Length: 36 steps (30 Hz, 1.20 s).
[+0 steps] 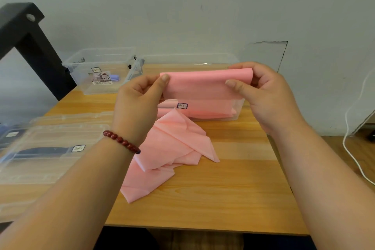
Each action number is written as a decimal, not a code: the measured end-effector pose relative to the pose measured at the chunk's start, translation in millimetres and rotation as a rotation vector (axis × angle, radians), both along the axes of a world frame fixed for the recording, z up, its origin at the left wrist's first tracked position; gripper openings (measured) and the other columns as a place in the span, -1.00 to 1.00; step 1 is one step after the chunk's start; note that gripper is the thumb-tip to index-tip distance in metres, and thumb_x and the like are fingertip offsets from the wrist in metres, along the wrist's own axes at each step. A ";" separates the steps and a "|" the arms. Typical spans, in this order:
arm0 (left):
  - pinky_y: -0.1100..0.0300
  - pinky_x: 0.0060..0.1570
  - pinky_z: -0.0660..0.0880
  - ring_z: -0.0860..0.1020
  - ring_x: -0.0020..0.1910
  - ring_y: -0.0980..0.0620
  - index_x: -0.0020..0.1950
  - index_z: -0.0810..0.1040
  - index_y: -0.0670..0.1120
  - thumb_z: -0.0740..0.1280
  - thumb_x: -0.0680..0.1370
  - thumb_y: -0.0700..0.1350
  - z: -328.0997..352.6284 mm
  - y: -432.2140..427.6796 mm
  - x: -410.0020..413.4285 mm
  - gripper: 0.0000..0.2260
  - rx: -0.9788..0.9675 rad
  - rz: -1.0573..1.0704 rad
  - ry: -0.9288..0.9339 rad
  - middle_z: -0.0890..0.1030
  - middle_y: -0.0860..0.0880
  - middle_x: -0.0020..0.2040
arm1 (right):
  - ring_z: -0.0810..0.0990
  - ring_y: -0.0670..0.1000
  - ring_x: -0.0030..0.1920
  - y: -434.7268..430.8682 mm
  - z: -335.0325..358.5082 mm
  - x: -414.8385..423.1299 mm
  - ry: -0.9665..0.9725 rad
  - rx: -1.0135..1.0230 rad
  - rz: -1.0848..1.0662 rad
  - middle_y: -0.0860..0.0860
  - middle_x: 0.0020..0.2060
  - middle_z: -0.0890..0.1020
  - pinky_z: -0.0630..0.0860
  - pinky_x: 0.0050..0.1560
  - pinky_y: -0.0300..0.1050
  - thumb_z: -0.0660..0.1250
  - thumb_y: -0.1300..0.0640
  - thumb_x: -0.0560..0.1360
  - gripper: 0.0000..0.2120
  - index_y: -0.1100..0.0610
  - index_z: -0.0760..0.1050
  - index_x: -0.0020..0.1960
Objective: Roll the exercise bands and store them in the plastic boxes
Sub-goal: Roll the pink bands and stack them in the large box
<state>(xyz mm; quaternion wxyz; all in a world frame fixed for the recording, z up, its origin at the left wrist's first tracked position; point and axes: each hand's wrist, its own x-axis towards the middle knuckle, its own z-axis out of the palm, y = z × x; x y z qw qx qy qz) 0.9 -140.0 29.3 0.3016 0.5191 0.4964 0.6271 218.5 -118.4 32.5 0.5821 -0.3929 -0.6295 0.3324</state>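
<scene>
**Pink band held up by its top edge, not yet rolled**

Head view. Gripping the pink band (205,85) at both ends of its upper edge. Left hand (140,99) pinching the left corner, right hand (265,93) pinching the right, with thumbs in front and fingers (243,66) curled over the back. Holding that stretch flat and roughly level, its long axis running left to right from one hand to the other. No telling either hand as the nearer; both equally placed. Below the grip, letting the rest of the band drop to the table (243,193) and spill toward the camera in loose, overlapping folds.

Judged barely started on the rolling. Next move probably a matter of turning the held edge over on itself and drawing slack up from below. Worth watching for the crumpled folds feeding in skewed.

Just behind the hands, a clear plastic box (239,108), open-topped, with a small label on its front wall. Showing pink through that wall: possibly band lying inside, possibly only the hanging part seen against it; hard to say.

Farther back on the left, a second clear box (85,71), also open, holding a small lilac item (114,77) near its sticker.

At near left, a shallow clear case (50,168), blurred, with a dark blue strip (40,151) inside.
</scene>
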 end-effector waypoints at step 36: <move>0.26 -0.10 0.49 0.53 -0.18 -0.04 -0.02 0.59 0.18 0.41 0.53 -0.12 0.9 3.1 -3.7 -0.83 0.097 -0.029 0.219 0.58 -0.17 -0.18 | 0.49 -0.20 -0.31 4.8 2.0 -0.2 0.002 -0.053 -0.136 -0.16 -0.36 0.56 0.40 -0.21 -0.30 0.41 0.06 0.50 -0.91 -0.05 0.60 -0.18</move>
